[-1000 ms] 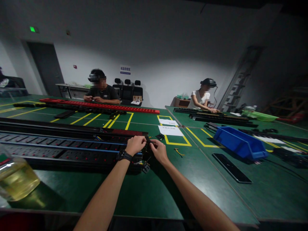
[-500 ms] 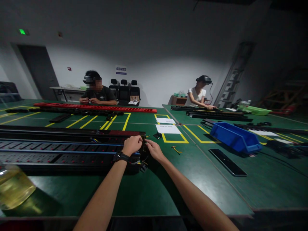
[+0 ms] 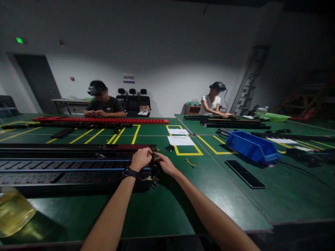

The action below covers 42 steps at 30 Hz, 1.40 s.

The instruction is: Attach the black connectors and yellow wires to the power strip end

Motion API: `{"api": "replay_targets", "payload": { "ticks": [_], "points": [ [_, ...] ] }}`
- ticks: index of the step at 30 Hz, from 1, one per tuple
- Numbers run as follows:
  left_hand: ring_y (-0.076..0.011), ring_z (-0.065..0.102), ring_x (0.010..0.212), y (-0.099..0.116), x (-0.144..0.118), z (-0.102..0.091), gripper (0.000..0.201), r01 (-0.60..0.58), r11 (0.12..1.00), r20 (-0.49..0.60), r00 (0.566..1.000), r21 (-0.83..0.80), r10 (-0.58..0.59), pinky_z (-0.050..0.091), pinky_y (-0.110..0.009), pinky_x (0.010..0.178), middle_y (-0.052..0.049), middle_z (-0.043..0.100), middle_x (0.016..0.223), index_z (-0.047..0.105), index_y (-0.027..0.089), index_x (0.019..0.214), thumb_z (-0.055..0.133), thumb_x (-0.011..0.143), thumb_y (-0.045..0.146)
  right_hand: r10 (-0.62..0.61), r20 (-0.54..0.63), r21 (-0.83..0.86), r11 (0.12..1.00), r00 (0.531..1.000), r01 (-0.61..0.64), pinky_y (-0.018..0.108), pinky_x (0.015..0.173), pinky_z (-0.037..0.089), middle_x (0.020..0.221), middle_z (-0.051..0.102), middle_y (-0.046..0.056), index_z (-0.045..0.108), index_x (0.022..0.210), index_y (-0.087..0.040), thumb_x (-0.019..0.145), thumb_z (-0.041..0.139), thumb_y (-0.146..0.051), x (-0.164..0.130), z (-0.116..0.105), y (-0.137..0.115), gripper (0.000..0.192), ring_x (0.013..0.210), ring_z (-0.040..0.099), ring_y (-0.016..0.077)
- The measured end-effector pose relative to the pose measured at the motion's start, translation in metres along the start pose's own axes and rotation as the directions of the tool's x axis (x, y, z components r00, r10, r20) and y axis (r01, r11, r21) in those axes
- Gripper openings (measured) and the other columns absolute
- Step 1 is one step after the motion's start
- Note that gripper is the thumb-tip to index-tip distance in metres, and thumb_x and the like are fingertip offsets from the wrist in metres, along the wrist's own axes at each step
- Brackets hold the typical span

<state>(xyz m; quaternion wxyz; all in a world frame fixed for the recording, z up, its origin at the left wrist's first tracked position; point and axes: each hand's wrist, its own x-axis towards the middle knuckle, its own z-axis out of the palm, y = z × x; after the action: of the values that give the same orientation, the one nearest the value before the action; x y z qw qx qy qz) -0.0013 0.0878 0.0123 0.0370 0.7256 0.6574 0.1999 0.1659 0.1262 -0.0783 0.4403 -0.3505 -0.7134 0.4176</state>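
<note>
Both hands at power strip (image 3: 73,167) right end. Left hand (image 3: 141,158) clenched over end; right hand (image 3: 163,163) at 3 o'clock, fingertips pinching end cap (image 3: 154,161). Strip axis 9-to-3.

Head cam, fwd-down, near table (image 3: 162,212).

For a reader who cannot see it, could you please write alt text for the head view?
Both hands, left hand and right hand, meet at the end of a long black power strip on a green table. A blue bin sits right; two other people work behind.
</note>
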Motion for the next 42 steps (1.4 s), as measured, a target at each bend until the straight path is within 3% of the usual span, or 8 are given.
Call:
{"api": "replay_targets", "payload": {
  "ticks": [11,22,29,37,40,42],
  "points": [
    [-0.0219,0.071,0.097,-0.002,0.002,0.0,0.026,-0.03,0.999,0.021,0.999,-0.03,0.03,0.052,-0.028,0.081,-0.002,0.078,0.101,0.075,0.029,0.1,0.055,0.084,0.026,-0.025,0.018,-0.163,0.986,1.0,0.028,0.035,0.093,0.053,0.107,0.075,0.005,0.059,0.141,-0.02,0.068,0.043,-0.003,-0.002,-0.001,-0.003,0.076,0.094,0.067,0.0184],
    [-0.0242,0.071,0.1,-0.002,0.004,0.002,0.028,0.009,0.999,0.051,0.999,0.046,-0.011,0.053,-0.032,0.085,-0.003,0.078,0.104,0.073,0.031,0.103,0.051,0.086,0.027,-0.085,-0.035,-0.294,0.953,0.996,0.071,0.037,0.102,0.05,0.124,0.073,0.005,0.068,0.128,-0.022,0.07,0.044,0.0,-0.007,0.001,-0.016,0.066,0.112,0.067,0.0228],
    [-0.0246,0.072,0.1,-0.006,0.006,0.004,0.027,-0.02,0.998,0.049,0.999,0.054,0.017,0.052,-0.032,0.084,-0.003,0.078,0.102,0.073,0.031,0.102,0.051,0.087,0.026,-0.068,-0.054,-0.317,0.947,0.996,0.048,0.033,0.093,0.053,0.108,0.077,0.007,0.065,0.132,-0.019,0.073,0.044,-0.001,-0.01,0.003,-0.018,0.065,0.098,0.07,0.022],
    [-0.0224,0.071,0.102,-0.005,0.006,0.004,0.028,-0.008,0.998,0.052,0.999,0.065,0.005,0.051,-0.03,0.086,-0.003,0.078,0.103,0.074,0.031,0.103,0.051,0.088,0.026,-0.099,-0.062,-0.374,0.925,0.993,0.069,0.029,0.086,0.052,0.103,0.077,0.006,0.064,0.131,-0.019,0.073,0.044,0.001,-0.011,0.006,-0.019,0.064,0.091,0.07,0.0212],
    [-0.0222,0.071,0.101,-0.006,0.006,0.005,0.027,-0.014,0.998,0.05,0.999,0.064,0.011,0.051,-0.029,0.084,-0.003,0.078,0.102,0.074,0.031,0.102,0.051,0.087,0.026,-0.107,-0.113,-0.384,0.922,0.988,0.056,0.028,0.081,0.051,0.098,0.076,0.005,0.065,0.126,-0.019,0.074,0.044,0.0,-0.014,0.006,-0.021,0.059,0.088,0.069,0.0202],
    [-0.0225,0.071,0.1,-0.006,0.006,0.006,0.027,-0.014,0.998,0.048,0.999,0.06,0.011,0.052,-0.03,0.084,-0.003,0.078,0.101,0.074,0.031,0.101,0.051,0.087,0.027,-0.061,-0.185,-0.437,0.899,0.981,-0.027,0.027,0.076,0.05,0.094,0.076,0.004,0.066,0.119,-0.02,0.076,0.044,-0.001,-0.017,0.005,-0.024,0.052,0.083,0.069,0.0201]
  ]
}}
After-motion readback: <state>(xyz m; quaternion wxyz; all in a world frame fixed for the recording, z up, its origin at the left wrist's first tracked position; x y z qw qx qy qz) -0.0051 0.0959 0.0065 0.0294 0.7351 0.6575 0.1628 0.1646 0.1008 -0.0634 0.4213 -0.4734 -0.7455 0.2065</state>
